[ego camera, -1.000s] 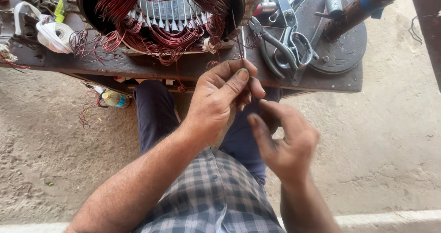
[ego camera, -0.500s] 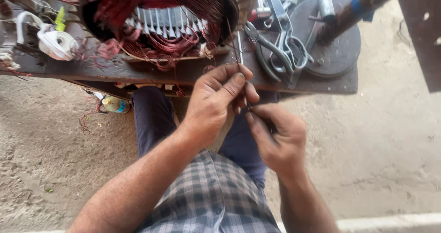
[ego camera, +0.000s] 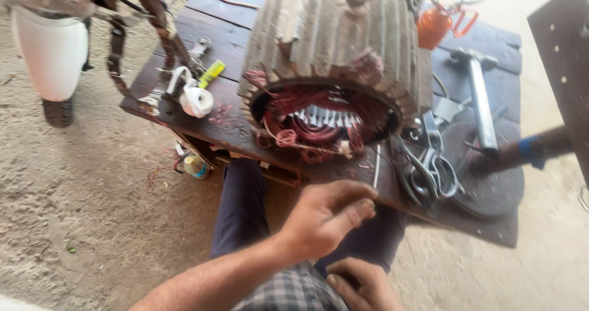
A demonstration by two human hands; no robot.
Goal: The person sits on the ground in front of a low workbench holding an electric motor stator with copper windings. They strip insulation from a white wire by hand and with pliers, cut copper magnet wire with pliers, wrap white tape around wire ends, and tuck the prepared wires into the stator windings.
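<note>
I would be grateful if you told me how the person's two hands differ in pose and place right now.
The left hand is raised near the dark wooden table's edge, while the right hand sits lower, by the lap. The left hand pinches a thin metal rod that points toward the motor stator; whether the right hand holds anything cannot be told. The left hand shows whole, the right hand is partly cut off by the frame. Both are bare.
</note>
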